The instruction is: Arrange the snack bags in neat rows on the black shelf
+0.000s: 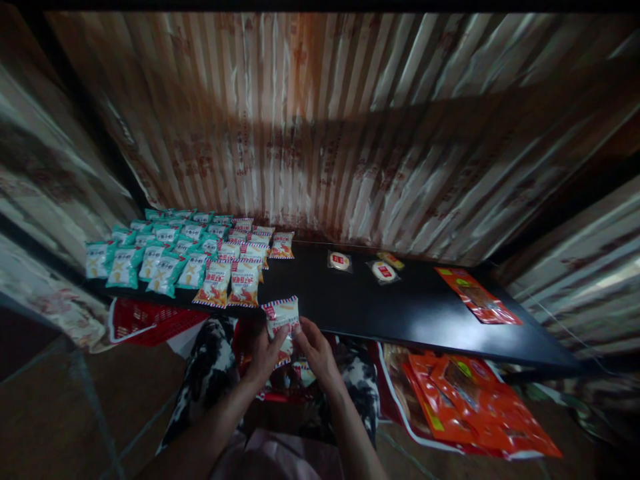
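Between my two hands is a small white, red and orange snack bag (281,316) with striped ends, held near the front edge of the black shelf (345,300). My left hand (264,353) grips its lower left side, the thumb across the front. On the lower right side, my right hand (315,350) has its thumb and fingers closed on the same bag. Several matching bags, such as a snack bag (245,283), stand in rows on the shelf, left of the held one. Beside them are rows of teal snack bags (165,272).
Round white packets (339,261) and a flat orange packet (479,297) lie on the shelf. Below its right end, large orange packets (475,400) fill a container. A red basket (133,323) sits under the left end. Corrugated sheeting (320,133) backs the shelf.
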Motion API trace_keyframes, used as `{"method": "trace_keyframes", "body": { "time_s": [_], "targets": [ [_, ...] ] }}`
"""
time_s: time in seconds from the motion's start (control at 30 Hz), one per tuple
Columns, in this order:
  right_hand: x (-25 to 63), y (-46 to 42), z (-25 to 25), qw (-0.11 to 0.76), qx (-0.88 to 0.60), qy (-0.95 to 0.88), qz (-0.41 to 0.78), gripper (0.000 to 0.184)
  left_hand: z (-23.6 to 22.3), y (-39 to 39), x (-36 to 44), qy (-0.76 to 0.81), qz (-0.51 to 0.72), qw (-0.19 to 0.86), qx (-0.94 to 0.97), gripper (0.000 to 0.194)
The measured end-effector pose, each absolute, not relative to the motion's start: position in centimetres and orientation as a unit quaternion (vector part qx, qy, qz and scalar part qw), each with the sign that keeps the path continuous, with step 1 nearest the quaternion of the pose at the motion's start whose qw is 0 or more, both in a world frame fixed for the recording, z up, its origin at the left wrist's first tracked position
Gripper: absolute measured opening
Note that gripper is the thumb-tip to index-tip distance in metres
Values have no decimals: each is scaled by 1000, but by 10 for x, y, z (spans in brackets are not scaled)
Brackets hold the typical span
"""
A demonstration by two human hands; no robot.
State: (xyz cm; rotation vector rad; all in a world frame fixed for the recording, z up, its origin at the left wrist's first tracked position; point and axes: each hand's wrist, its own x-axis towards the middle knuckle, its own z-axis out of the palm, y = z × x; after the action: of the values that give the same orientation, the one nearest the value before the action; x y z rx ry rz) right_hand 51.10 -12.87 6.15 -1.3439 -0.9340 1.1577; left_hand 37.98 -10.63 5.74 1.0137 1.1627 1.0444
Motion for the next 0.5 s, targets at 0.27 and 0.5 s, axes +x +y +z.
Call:
{"method": "trace_keyframes", "body": {
  "time_s": [0.27, 0.5],
  "targets": [
    [514, -134, 55, 512, -548, -425, 507, 51, 48, -103, 381, 507, 408, 640, 409, 65],
    [510, -133, 53, 542, -543, -375, 520, 54, 52, -101, 384, 485, 414, 671, 379, 69]
  ]
}}
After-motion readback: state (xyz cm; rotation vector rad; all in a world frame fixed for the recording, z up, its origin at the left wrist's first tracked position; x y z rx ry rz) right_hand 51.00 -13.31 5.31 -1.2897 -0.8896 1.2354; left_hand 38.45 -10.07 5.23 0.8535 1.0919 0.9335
